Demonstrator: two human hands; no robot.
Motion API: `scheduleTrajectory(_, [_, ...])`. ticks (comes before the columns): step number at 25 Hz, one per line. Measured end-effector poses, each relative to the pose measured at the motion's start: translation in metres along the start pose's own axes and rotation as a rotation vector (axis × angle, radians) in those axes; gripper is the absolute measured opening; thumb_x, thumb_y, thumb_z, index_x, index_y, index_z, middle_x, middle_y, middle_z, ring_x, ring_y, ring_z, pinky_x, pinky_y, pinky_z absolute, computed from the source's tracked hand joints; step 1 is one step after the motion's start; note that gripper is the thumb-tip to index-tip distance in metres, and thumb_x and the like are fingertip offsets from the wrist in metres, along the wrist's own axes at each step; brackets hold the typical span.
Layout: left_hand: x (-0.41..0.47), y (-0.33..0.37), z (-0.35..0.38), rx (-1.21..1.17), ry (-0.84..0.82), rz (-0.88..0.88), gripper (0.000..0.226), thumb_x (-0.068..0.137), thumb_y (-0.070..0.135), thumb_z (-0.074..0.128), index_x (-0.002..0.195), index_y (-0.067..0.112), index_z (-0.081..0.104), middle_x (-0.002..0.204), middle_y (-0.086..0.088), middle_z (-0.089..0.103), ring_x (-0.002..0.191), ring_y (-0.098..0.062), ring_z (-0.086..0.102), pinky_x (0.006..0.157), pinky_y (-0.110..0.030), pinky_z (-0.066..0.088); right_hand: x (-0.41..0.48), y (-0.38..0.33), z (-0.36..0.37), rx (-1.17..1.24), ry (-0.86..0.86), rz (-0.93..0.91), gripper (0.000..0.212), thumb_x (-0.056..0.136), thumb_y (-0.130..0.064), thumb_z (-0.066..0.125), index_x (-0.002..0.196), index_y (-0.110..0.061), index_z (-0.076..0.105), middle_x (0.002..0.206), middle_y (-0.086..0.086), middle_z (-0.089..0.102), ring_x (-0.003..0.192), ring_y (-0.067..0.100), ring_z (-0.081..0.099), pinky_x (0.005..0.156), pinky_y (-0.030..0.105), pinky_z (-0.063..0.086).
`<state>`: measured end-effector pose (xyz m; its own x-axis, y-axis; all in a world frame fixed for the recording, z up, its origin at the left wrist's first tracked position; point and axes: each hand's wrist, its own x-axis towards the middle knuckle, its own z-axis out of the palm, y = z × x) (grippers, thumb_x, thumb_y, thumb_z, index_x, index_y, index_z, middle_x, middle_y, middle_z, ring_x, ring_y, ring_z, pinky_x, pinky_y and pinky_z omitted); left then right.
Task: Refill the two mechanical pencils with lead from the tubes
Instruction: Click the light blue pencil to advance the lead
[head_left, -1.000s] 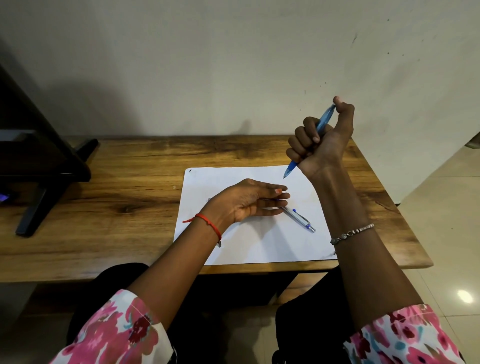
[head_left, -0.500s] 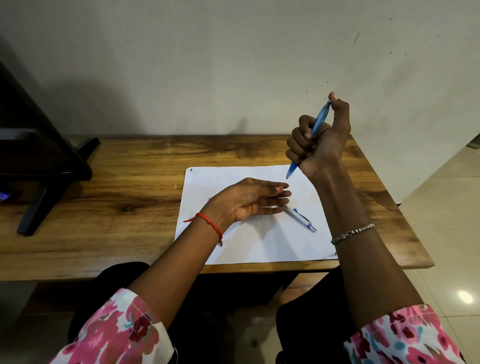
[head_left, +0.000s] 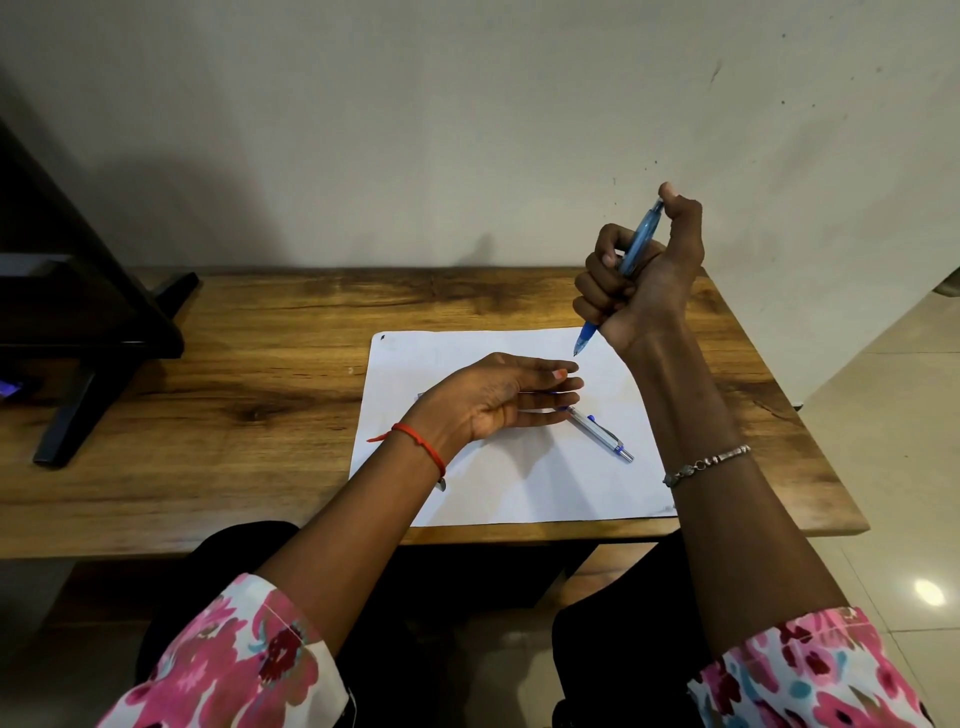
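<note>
Far left: dark stand (head_left: 88, 332) sits on the wooden table (head_left: 260, 395), its foot angled toward the table's near edge. Centre: white paper sheet (head_left: 519, 483) lies flat on the table. Left hand (head_left: 498, 400) rests low over the sheet, palm turned inward, fingers extended and held together pointing right, thumb on top; can't tell whether anything is held under them. Red thread on that wrist. Silver mechanical pencil (head_left: 597, 434) lies on the sheet, diagonal, its upper end just at the left fingertips, lower end pointing toward the near right; contact there not clear. Right hand (head_left: 639, 275) is raised above the sheet's far right corner, closed in a fist around the blue mechanical pencil (head_left: 636, 249), thumb on its top end, tip pointing down at the paper, clear of it. Beaded bracelet on the right wrist. Lead tubes not identifiable.
</note>
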<state>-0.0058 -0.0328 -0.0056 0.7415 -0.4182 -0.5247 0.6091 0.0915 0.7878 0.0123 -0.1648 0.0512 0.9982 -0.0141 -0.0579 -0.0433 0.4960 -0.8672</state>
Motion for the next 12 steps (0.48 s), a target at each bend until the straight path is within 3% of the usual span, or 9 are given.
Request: scheduleTrajectory(12, [-0.0004, 0.0002, 0.0001, -0.004, -0.001, 0.004, 0.013, 0.087, 0.001, 0.056, 0.092, 0.002, 0.067, 0.071, -0.005, 0.073, 0.066, -0.016, 0.070, 0.069, -0.030, 0.059, -0.0006, 0.0010, 0.0017, -0.028, 0.012, -0.005, 0.063, 0.089, -0.058, 0.028, 0.050, -0.010, 0.039, 0.037, -0.005, 0.022, 0.037, 0.011, 0.014, 0.046, 0.022, 0.010])
